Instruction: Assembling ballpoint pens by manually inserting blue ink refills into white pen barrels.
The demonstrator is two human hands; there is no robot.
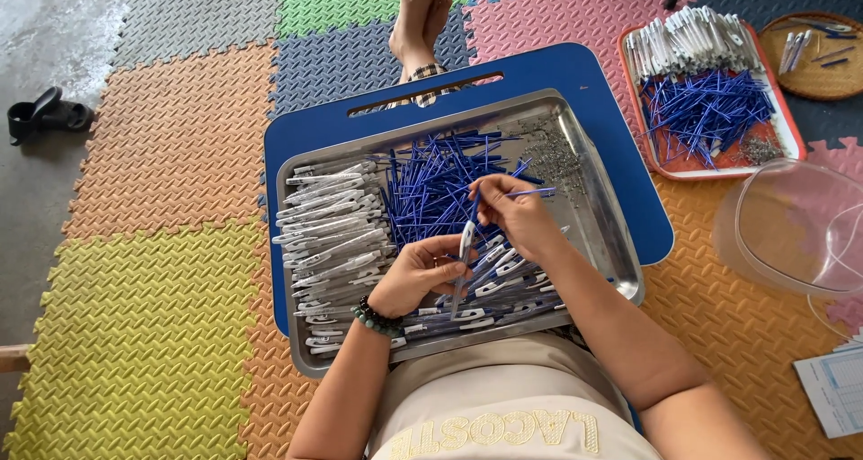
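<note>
My left hand (pixel 416 274) grips a white pen barrel (pixel 466 243) over the near part of a steel tray (pixel 611 244). My right hand (pixel 514 213) pinches a thin blue refill (pixel 530 192) just above that barrel. In the tray lie several white pen barrels (pixel 328 217) on the left, a heap of blue refills (pixel 431 181) in the middle, small metal springs (pixel 550 150) at the far right corner, and assembled pens (pixel 503 289) near me.
The tray rests on a blue lap board (pixel 620 110) over coloured foam floor mats. A red tray (pixel 791 128) with more barrels and refills sits at right, beside a wicker dish (pixel 814 74) and a clear plastic bowl (pixel 796 226). A black sandal (pixel 45 111) lies at left.
</note>
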